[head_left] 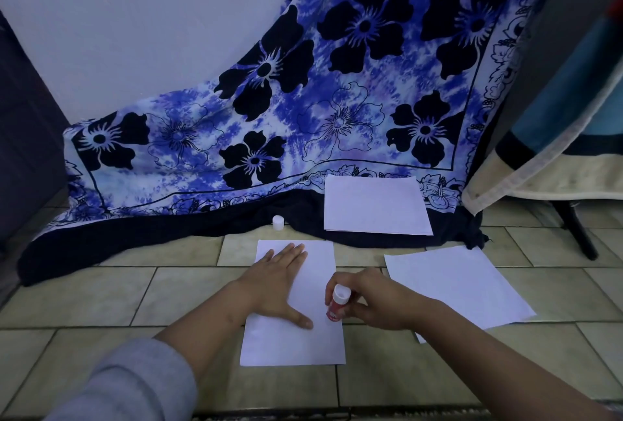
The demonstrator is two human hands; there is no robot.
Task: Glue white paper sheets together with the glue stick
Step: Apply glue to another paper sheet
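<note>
Pressing the left hand (279, 280) flat on a sheet (303, 343) on the floor (101, 296), with fingers straight and together and the thumb splayed out toward the right hand (374, 299). Gripping the glue stick (337, 306) in the right hand, with fingers and thumb curled round its upper part. Holding the stick roughly upright, white end up and red barrel below, with the lower end down at the right edge of the sheet, just beside the left thumb; cannot tell whether it touches the paper.

Showing a second sheet (472, 285) just right of the right hand, turned at an angle, partly under the right forearm and apart from the first. Showing a third sheet (374, 204) beyond both hands and a little to the right, lying on the dark hem of a cloth (269, 117). Showing a small white cap (278, 222) past the left fingertips, standing upright on that hem, off the stick and well apart from it.

Backing all this with the cloth, blue with black flowers, draped up a pale wall (135, 32). Showing a cream-edged blanket (539, 177) hanging far off to the right of the hands. Wearing a grey sleeve (135, 380) pushed up the left arm.
</note>
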